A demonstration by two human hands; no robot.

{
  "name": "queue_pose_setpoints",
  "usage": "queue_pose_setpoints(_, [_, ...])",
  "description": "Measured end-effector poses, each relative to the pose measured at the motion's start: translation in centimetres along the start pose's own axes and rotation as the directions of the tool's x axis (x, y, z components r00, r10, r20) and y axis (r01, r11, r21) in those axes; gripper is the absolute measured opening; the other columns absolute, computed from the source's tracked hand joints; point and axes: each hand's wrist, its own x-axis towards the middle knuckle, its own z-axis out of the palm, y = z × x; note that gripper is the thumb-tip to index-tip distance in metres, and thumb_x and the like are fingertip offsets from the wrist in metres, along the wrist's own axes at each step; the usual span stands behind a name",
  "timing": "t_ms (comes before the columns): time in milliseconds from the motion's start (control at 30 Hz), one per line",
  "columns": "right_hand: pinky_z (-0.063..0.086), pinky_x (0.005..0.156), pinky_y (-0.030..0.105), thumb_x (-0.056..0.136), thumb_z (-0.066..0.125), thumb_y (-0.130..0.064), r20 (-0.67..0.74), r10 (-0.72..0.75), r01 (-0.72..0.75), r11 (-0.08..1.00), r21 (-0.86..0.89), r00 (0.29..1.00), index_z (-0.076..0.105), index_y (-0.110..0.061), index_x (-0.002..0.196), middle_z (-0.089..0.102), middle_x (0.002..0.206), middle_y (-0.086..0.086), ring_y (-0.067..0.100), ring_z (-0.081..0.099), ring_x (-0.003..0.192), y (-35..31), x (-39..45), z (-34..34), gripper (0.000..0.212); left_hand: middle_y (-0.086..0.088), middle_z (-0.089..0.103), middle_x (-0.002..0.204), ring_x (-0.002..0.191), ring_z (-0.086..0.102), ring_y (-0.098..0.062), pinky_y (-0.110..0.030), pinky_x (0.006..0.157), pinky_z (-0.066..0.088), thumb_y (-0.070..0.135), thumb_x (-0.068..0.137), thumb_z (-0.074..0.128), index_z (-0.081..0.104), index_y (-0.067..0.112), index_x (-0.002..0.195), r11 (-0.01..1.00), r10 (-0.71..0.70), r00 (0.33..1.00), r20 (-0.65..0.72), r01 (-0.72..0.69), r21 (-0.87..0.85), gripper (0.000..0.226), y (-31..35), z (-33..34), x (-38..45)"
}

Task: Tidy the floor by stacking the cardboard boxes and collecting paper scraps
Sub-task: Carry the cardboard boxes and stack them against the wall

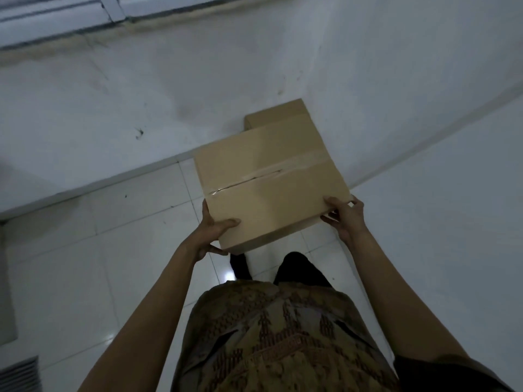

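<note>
I hold a taped cardboard box (271, 182) in front of me, in the corner of the room. My left hand (212, 230) grips its near left corner, thumb on top and fingers underneath. My right hand (343, 216) grips the near right corner the same way. Behind and below the held box, a second cardboard box (276, 114) stands against the wall, mostly hidden. I cannot tell whether the two boxes touch. No paper scraps are visible.
White walls (141, 94) meet in a corner just past the boxes. The floor is glossy white tile (127, 222). A floor vent grille (19, 374) lies at the bottom left. A window frame (85, 12) runs along the top. My dark trouser legs (297, 270) stand below the box.
</note>
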Motion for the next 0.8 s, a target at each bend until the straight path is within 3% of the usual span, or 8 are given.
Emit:
queue_pose_setpoints(167, [0.06,0.074,0.05,0.052,0.091,-0.018,-0.054,0.029,-0.026,0.998,0.05,0.998,0.042,-0.01,0.136,0.058,0.128,0.018,0.04,0.063,0.111,-0.9,2.0,2.1,0.097,-0.001,0.042,0.136,0.118,0.05,-0.033,-0.055,0.065,0.059,0.038,0.07,0.086,0.011,0.062,0.136,0.999,-0.021,0.999,0.036,0.019,0.047,0.103,4.0,-1.8,3.5])
queue_pose_setpoints(300, [0.059,0.072,0.049,0.066,0.087,-0.01,-0.052,0.053,-0.05,0.997,0.052,0.997,0.055,-0.004,0.128,0.06,0.127,0.024,0.041,0.063,0.103,-2.6,5.2,3.0,0.07,-0.003,0.039,0.135,0.116,0.05,-0.033,-0.055,0.065,0.059,0.037,0.071,0.086,0.007,0.061,0.138,0.995,-0.051,0.997,0.051,0.046,0.089,0.106,7.5,-1.7,6.6])
queue_pose_setpoints(433, [0.059,0.072,0.049,0.056,0.09,-0.015,-0.063,0.081,-0.078,0.996,0.049,0.995,0.053,-0.005,0.13,0.059,0.127,0.024,0.043,0.062,0.107,-5.5,9.0,4.2,0.082,-0.006,0.041,0.134,0.11,0.054,-0.033,-0.053,0.064,0.06,0.033,0.073,0.085,0.006,0.059,0.14,0.992,-0.075,0.996,0.056,0.069,0.101,0.107,11.3,-1.1,9.7])
queue_pose_setpoints(700, [0.06,0.074,0.051,0.072,0.085,-0.008,-0.06,0.093,-0.091,0.995,0.039,0.994,0.053,-0.006,0.128,0.06,0.125,0.02,0.044,0.062,0.109,-11.5,16.2,7.0,0.065,-0.004,0.047,0.13,0.108,0.057,-0.033,-0.056,0.07,0.058,0.035,0.079,0.08,0.007,0.055,0.141,0.989,-0.124,0.992,0.035,0.121,0.083,0.097,19.5,0.6,15.5])
queue_pose_setpoints(800, [0.059,0.071,0.048,0.067,0.087,-0.011,-0.076,0.093,-0.091,0.995,0.038,0.993,0.054,-0.005,0.127,0.06,0.126,0.022,0.045,0.063,0.107,-13.4,18.6,7.8,0.069,-0.002,0.049,0.13,0.107,0.058,-0.032,-0.049,0.066,0.058,0.036,0.08,0.079,0.013,0.052,0.142,0.991,-0.12,0.992,0.026,0.118,0.068,0.092,22.1,1.1,17.8])
